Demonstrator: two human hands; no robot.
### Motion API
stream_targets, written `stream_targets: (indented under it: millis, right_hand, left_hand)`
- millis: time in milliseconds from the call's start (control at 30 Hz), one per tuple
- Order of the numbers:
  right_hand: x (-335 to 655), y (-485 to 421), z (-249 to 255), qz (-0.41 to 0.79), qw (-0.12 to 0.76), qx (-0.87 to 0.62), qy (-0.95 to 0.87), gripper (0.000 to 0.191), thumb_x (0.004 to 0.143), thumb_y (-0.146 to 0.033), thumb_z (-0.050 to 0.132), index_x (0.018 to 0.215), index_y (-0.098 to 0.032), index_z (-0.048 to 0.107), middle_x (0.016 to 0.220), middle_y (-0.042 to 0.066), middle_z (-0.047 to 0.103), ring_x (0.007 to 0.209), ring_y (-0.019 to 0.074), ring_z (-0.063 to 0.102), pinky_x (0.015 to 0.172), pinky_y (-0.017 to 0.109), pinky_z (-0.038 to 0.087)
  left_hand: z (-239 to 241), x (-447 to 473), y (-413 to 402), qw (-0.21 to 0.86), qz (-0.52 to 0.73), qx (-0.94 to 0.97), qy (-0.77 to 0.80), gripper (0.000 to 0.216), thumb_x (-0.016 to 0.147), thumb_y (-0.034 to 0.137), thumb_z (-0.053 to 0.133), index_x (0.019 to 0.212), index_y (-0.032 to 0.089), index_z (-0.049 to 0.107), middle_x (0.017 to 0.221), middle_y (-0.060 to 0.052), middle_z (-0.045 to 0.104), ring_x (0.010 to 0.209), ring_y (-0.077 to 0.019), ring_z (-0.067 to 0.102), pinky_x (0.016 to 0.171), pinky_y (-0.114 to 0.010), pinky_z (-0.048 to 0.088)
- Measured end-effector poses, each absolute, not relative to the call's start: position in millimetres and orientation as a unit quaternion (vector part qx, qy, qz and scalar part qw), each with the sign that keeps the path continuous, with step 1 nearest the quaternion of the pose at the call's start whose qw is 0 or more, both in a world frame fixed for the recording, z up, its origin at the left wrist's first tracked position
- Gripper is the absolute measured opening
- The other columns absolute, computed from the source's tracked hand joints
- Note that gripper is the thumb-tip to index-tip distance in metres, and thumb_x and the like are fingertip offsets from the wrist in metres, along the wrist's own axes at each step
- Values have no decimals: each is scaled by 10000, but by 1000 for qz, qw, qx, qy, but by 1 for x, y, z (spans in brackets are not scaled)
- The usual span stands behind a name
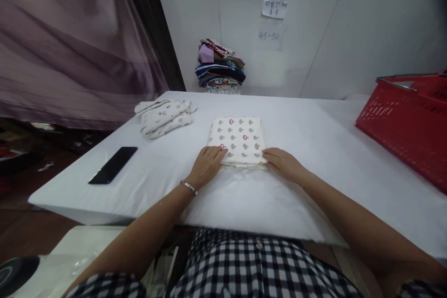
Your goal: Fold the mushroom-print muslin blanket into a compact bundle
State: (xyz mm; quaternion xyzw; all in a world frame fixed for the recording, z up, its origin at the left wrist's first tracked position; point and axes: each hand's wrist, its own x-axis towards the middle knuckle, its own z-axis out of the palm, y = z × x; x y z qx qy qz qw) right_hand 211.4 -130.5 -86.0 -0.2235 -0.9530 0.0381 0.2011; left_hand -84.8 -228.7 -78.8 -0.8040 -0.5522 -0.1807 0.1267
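In front of me a folded white cloth (239, 137), printed with grey and red mushrooms, lies flat on the table. My left hand (208, 160), with a bracelet at its wrist, is closed at the near left corner of the cloth. At the opposite near corner, my right hand (283, 163) has its fingertips on the edge, with the thumb lower down. The layers show along the near fold between both hands. Farther left, a second white cloth (165, 117) with a small dark print lies loosely bunched.
A black phone (113, 165) lies on the white-covered table (307, 125) at the left. A red plastic basket (408, 125) stands at the right. Behind the far edge rises a pile of folded clothes (220, 67). A purple curtain (77, 42) hangs at the left.
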Motion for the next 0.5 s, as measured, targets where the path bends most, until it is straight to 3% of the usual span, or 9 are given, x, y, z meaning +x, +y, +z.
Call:
stream_targets:
  millis: [233, 500]
  right_hand:
    - [209, -125, -73, 138, 206, -281, -927, 272, 882, -209, 402, 1086, -228, 581, 1090, 55, 610, 999, 191, 560, 840, 360, 490]
    - [214, -129, -79, 64, 191, -199, -959, 357, 843, -258, 476, 1191, -203, 530, 1256, 115, 504, 1144, 240, 469, 901, 409, 452]
  left_hand:
    - [-85, -86, -221, 135, -169, -822, -526, 307, 786, 68, 429, 1042, 173, 562, 933, -94, 619, 890, -228, 552, 837, -388, 413]
    - [-90, -97, -219, 88, -212, -804, -548, 313, 801, 127, 451, 1097, 182, 536, 955, -82, 641, 900, -213, 581, 880, -398, 418]
